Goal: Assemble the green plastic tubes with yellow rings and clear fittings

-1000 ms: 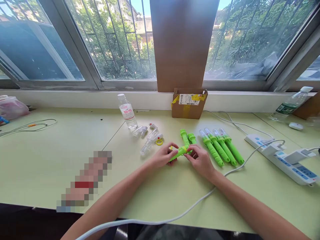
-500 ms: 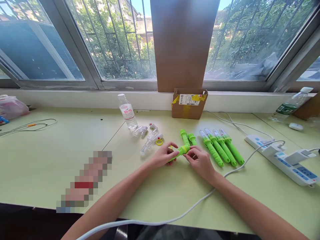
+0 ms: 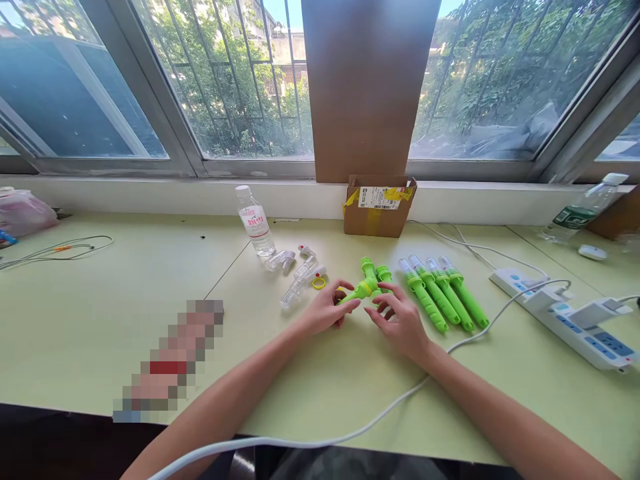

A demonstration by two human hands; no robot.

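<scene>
Left hand [image 3: 324, 311] pinches green, yellow-ringed plastic tube [image 3: 361, 291]; right hand [image 3: 404, 325], fingers parted, is at its 4 o'clock, touch unclear. 2 green ribbed plastic tubes [image 3: 368, 267] lie close, at 1 o'clock.

daylight poured through the windows [image 3: 240, 100], leaving the surface [image 3: 125, 287] bright and evenly lit, with faint, soft shadows. a pale sheen clouded the brown panel [image 3: 363, 87]. wide-angle distortion leaned the window frames [image 3: 150, 93] outward. coarse pixels hid one patch [image 3: 170, 363].
</scene>
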